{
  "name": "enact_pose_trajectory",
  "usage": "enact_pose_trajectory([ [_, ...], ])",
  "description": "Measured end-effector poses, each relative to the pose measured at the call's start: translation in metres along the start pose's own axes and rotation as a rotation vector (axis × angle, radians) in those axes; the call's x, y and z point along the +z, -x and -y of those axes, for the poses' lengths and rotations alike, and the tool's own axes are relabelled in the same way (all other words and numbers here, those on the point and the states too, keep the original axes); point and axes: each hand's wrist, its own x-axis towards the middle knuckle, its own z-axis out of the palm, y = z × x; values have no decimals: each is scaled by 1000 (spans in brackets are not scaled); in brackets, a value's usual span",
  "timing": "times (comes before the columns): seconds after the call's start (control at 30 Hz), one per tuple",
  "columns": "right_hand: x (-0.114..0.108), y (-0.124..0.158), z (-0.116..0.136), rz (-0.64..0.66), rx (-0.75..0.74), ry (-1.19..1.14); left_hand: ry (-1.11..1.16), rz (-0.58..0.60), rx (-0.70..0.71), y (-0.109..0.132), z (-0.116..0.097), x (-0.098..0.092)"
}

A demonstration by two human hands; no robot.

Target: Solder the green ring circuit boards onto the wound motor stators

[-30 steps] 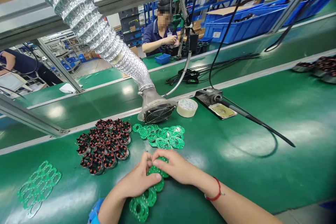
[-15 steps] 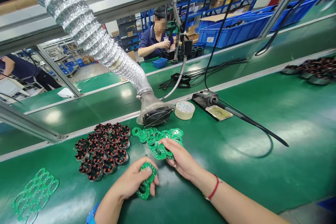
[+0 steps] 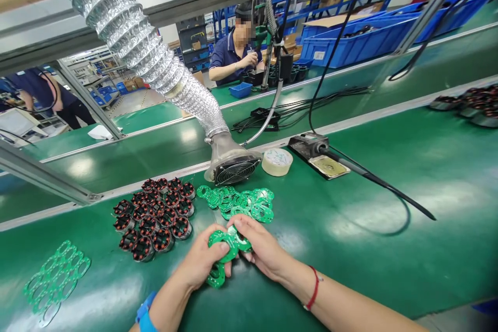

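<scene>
My left hand (image 3: 196,259) is closed on a few ring-shaped green circuit boards (image 3: 216,276), its thumb pressed on their upper face. Beside it, my right hand (image 3: 266,249) pinches more green circuit boards (image 3: 243,243) between thumb and fingers. The boards in the two hands meet or overlap; exactly where one set ends is hard to see. Just beyond the hands lies a loose pile of the same round boards (image 3: 261,212). To the left stands a cluster of copper-wound motor stators (image 3: 155,218). A joined panel of green ring boards (image 3: 58,275) lies at far left.
A fume extractor nozzle (image 3: 236,166) hangs behind the pile from a foil duct (image 3: 163,67). Nearby are a tape roll (image 3: 277,162) and a soldering iron (image 3: 373,179) on its stand. More stators (image 3: 472,106) sit far right. A co-worker (image 3: 233,54) sits across the bench.
My right hand has come away from the pile toward my left hand with circuit boards in it. The two hands are now together. The camera view has shifted slightly.
</scene>
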Motion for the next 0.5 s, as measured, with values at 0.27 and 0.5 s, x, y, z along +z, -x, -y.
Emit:
enact_pose_trajectory([
  [0.27,-3,4,-1,44,111,-118,139,57,22,-9,13,5],
  [0.5,-70,-34,-9,-193,-144,910,-560,-86,-156,-21,2,-3],
])
